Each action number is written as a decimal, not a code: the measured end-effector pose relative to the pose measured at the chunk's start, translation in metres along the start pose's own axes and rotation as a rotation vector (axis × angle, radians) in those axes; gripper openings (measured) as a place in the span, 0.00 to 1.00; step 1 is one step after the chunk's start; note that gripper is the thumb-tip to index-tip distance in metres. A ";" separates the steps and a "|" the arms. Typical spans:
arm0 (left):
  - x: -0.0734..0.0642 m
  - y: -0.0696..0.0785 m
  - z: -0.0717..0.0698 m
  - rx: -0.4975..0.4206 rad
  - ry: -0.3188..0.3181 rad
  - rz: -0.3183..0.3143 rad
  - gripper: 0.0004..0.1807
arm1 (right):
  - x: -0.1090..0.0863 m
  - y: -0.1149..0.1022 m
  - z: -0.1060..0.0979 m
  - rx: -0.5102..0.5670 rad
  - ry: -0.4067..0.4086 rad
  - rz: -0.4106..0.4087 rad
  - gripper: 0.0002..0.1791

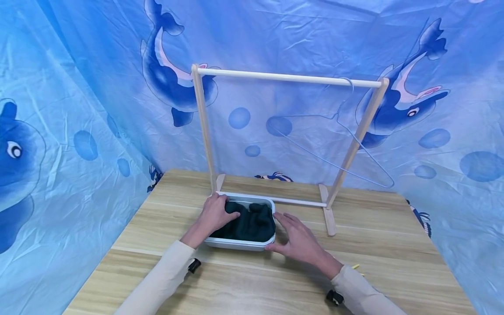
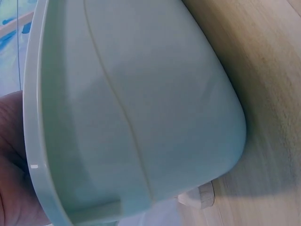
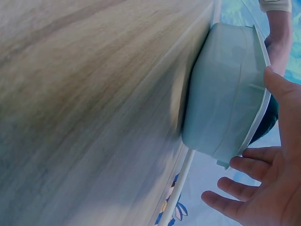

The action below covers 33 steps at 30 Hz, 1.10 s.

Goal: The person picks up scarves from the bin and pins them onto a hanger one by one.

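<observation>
A pale grey-green plastic basin (image 1: pixel 239 246) stands on the wooden table, with a bundled dark green cloth (image 1: pixel 256 224) inside. My left hand (image 1: pixel 214 213) lies over the basin's left end, its thumb stretched out above the cloth. Up close in the left wrist view, the basin's side wall (image 2: pixel 160 103) hides most of that hand's fingers. At the right end is my right hand (image 1: pixel 302 241), fingers spread. Its thumb touches the rim, as the right wrist view shows, and the forefinger is at the rim's far corner; the other fingers (image 3: pixel 237 189) hold nothing.
Behind the basin stands a wooden rack (image 1: pixel 289 78) with a white top bar. A light blue wire hanger (image 1: pixel 336 117) hangs from its right part. Something small and yellow (image 1: pixel 356 267) lies by the right forearm. A blue dolphin-printed curtain (image 1: pixel 299 39) surrounds the table (image 1: pixel 252 280).
</observation>
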State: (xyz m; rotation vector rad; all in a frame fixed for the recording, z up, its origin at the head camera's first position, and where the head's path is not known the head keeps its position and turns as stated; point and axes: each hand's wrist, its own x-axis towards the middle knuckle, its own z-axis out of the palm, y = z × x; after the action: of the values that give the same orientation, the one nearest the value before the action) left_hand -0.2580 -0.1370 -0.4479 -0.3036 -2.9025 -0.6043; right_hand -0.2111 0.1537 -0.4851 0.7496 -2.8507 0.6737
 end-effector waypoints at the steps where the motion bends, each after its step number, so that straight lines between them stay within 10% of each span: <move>1: 0.000 -0.001 0.000 -0.003 -0.002 -0.001 0.33 | 0.000 0.000 0.000 0.001 0.000 -0.001 0.60; 33: -0.006 -0.005 -0.003 -0.092 0.148 0.046 0.16 | 0.001 -0.002 -0.001 0.000 -0.005 -0.007 0.60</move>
State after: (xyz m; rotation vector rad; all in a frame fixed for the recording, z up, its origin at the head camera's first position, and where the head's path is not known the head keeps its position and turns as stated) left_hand -0.2534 -0.1441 -0.4485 -0.3215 -2.7245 -0.7225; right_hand -0.2114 0.1522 -0.4835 0.7623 -2.8509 0.6714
